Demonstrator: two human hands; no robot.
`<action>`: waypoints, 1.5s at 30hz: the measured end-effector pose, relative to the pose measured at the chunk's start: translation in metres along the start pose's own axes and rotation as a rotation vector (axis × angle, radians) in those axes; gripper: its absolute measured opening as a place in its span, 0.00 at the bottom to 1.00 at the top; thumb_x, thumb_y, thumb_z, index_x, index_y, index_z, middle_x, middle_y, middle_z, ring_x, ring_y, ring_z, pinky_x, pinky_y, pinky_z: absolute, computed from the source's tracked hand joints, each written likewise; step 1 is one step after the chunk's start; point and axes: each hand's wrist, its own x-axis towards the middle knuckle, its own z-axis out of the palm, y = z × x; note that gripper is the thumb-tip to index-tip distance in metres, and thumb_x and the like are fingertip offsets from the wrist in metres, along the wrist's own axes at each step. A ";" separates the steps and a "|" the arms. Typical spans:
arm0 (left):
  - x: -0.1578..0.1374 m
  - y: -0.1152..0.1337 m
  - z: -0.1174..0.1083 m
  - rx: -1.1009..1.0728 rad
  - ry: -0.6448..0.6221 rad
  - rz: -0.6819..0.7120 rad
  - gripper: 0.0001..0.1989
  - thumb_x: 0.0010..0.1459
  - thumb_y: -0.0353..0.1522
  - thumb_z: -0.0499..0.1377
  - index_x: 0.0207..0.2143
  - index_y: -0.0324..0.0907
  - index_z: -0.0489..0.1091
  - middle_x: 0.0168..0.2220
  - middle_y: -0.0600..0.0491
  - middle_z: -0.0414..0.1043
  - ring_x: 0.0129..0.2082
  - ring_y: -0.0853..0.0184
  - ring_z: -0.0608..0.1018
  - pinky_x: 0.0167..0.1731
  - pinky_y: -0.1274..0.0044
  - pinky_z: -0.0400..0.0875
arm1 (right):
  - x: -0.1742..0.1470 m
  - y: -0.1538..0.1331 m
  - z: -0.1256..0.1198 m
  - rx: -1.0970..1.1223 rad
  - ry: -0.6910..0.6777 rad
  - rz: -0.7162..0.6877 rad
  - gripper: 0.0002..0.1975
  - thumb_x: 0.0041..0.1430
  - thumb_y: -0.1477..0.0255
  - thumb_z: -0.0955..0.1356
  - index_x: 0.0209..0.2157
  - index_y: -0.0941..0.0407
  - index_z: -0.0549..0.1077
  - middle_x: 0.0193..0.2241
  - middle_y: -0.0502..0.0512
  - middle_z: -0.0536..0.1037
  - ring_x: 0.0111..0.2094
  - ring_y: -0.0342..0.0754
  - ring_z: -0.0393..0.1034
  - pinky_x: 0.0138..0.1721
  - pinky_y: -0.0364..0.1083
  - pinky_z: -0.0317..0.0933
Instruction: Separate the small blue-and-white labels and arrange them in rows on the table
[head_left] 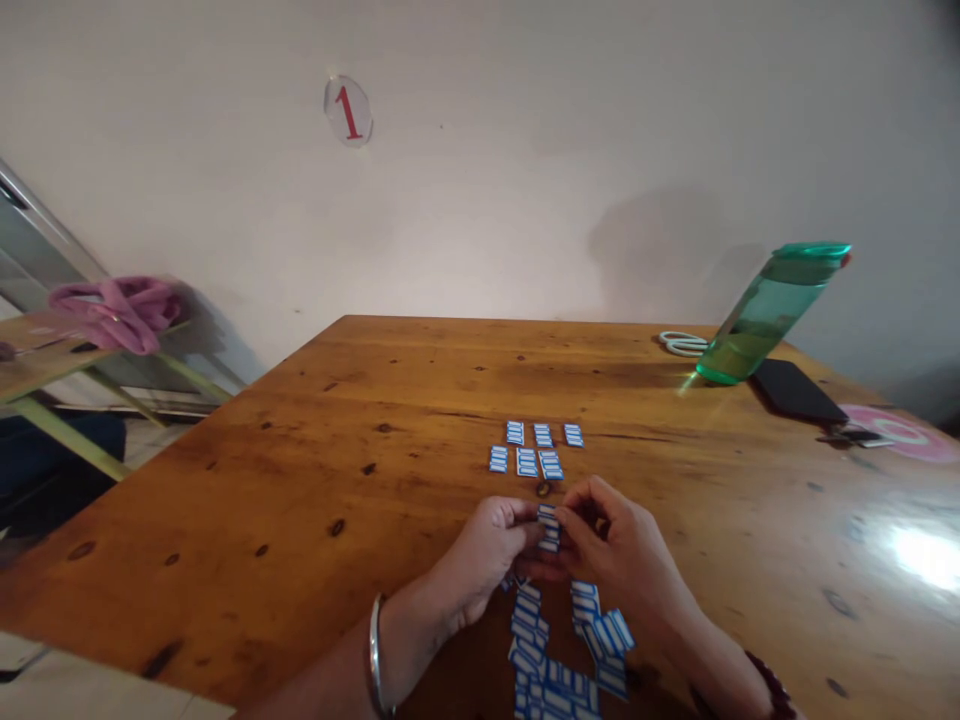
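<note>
Between my two hands is a small white card with blue stripes [549, 527], held just above the table. My left hand [491, 550] grips its left side, thumb on top. At its right edge my right hand [619, 545] pinches with thumb and fingertips. Beyond the hands lie two short rows of similar striped cards [527, 461], some of them stacked or overlapping. Nearer to me, below the hands, a loose heap of the same cards [559, 685] spreads over the wood, partly hidden by my hands and cut off by the frame.
A wooden table [300, 480] reaches to the wall. At the back right stand a green bottle [772, 315], a white cable loop [682, 344], a black flat object [796, 390] and a pink round mat [904, 432]. A pink cloth [124, 312] lies on another table at left.
</note>
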 end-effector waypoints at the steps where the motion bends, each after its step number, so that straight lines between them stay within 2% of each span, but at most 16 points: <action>1: 0.000 0.001 -0.002 -0.015 0.030 0.012 0.08 0.46 0.31 0.61 0.30 0.34 0.72 0.29 0.46 0.76 0.27 0.65 0.77 0.29 0.77 0.70 | -0.001 -0.001 -0.002 0.019 0.016 -0.011 0.06 0.54 0.69 0.63 0.25 0.55 0.65 0.19 0.47 0.69 0.21 0.43 0.63 0.23 0.41 0.57; 4: 0.000 0.007 -0.009 -0.089 0.125 0.079 0.07 0.47 0.29 0.60 0.30 0.34 0.72 0.30 0.45 0.76 0.30 0.64 0.78 0.30 0.77 0.70 | -0.007 -0.006 -0.008 0.026 -0.024 -0.106 0.06 0.55 0.69 0.62 0.26 0.55 0.66 0.21 0.48 0.69 0.22 0.42 0.62 0.23 0.41 0.56; 7: -0.001 0.014 -0.016 -0.142 0.194 0.161 0.07 0.49 0.29 0.59 0.31 0.33 0.72 0.32 0.44 0.76 0.31 0.64 0.78 0.33 0.76 0.71 | -0.011 -0.009 -0.010 -0.060 -0.273 -0.260 0.06 0.54 0.75 0.63 0.25 0.56 0.68 0.22 0.48 0.69 0.23 0.41 0.62 0.25 0.40 0.56; 10: -0.002 0.019 -0.019 -0.173 0.203 0.200 0.06 0.50 0.28 0.58 0.30 0.32 0.72 0.32 0.44 0.76 0.32 0.64 0.77 0.34 0.75 0.71 | -0.015 -0.009 -0.004 -0.112 -0.545 -0.378 0.09 0.52 0.81 0.63 0.31 0.55 0.72 0.31 0.50 0.71 0.30 0.42 0.66 0.31 0.39 0.58; 14: -0.003 0.020 -0.017 -0.169 0.198 0.186 0.06 0.51 0.27 0.57 0.30 0.32 0.72 0.31 0.44 0.76 0.31 0.64 0.77 0.32 0.75 0.70 | -0.017 -0.008 0.003 -0.223 -0.686 -0.409 0.18 0.51 0.82 0.62 0.41 0.50 0.71 0.39 0.51 0.70 0.39 0.45 0.65 0.40 0.42 0.58; 17: -0.003 0.019 -0.016 -0.150 0.192 0.171 0.06 0.51 0.27 0.57 0.29 0.32 0.72 0.31 0.44 0.76 0.31 0.64 0.77 0.31 0.76 0.70 | -0.015 -0.011 0.004 -0.305 -0.724 -0.403 0.19 0.50 0.82 0.61 0.42 0.50 0.70 0.38 0.52 0.69 0.38 0.46 0.65 0.39 0.43 0.58; 22: -0.002 0.018 -0.016 -0.122 0.186 0.162 0.05 0.51 0.27 0.56 0.29 0.33 0.71 0.32 0.44 0.76 0.32 0.63 0.78 0.32 0.75 0.70 | -0.010 -0.018 0.006 -0.448 -0.786 -0.459 0.14 0.48 0.81 0.63 0.36 0.54 0.71 0.35 0.54 0.70 0.34 0.47 0.65 0.33 0.43 0.59; 25: -0.001 0.017 -0.018 -0.130 0.181 0.164 0.05 0.51 0.27 0.57 0.30 0.33 0.71 0.32 0.44 0.76 0.32 0.63 0.78 0.32 0.75 0.70 | -0.010 -0.014 0.011 -0.517 -0.755 -0.527 0.10 0.47 0.79 0.65 0.33 0.54 0.72 0.34 0.53 0.70 0.31 0.45 0.65 0.29 0.42 0.58; 28: 0.000 0.017 -0.020 -0.136 0.170 0.186 0.05 0.51 0.27 0.57 0.30 0.33 0.71 0.32 0.44 0.76 0.32 0.63 0.78 0.32 0.75 0.70 | -0.011 -0.006 0.017 -0.598 -0.695 -0.621 0.12 0.45 0.81 0.66 0.33 0.54 0.72 0.34 0.53 0.70 0.31 0.46 0.65 0.28 0.43 0.58; 31: 0.000 0.016 -0.021 -0.133 0.168 0.188 0.05 0.51 0.27 0.56 0.30 0.33 0.71 0.32 0.44 0.75 0.32 0.64 0.78 0.32 0.75 0.70 | -0.013 -0.002 0.021 -0.670 -0.655 -0.650 0.12 0.45 0.82 0.64 0.32 0.54 0.72 0.32 0.53 0.70 0.29 0.47 0.66 0.25 0.43 0.57; 35: 0.000 0.016 -0.021 -0.121 0.168 0.181 0.05 0.52 0.26 0.55 0.30 0.33 0.70 0.32 0.44 0.75 0.31 0.65 0.77 0.32 0.75 0.70 | -0.015 -0.004 0.019 -0.684 -0.651 -0.630 0.08 0.47 0.82 0.64 0.28 0.56 0.72 0.31 0.54 0.70 0.29 0.46 0.65 0.24 0.42 0.56; 40: -0.001 0.016 -0.020 -0.133 0.159 0.178 0.06 0.53 0.27 0.55 0.30 0.33 0.70 0.31 0.45 0.75 0.31 0.65 0.77 0.33 0.75 0.70 | -0.013 -0.005 0.015 -0.662 -0.646 -0.669 0.08 0.46 0.78 0.67 0.31 0.56 0.72 0.32 0.54 0.70 0.34 0.49 0.64 0.29 0.43 0.58; 45: -0.001 0.015 -0.020 -0.134 0.153 0.181 0.06 0.52 0.27 0.55 0.30 0.33 0.70 0.31 0.44 0.75 0.31 0.65 0.77 0.32 0.75 0.70 | -0.013 0.000 0.018 -0.656 -0.641 -0.686 0.04 0.47 0.79 0.67 0.26 0.56 0.71 0.30 0.54 0.70 0.34 0.49 0.64 0.28 0.43 0.58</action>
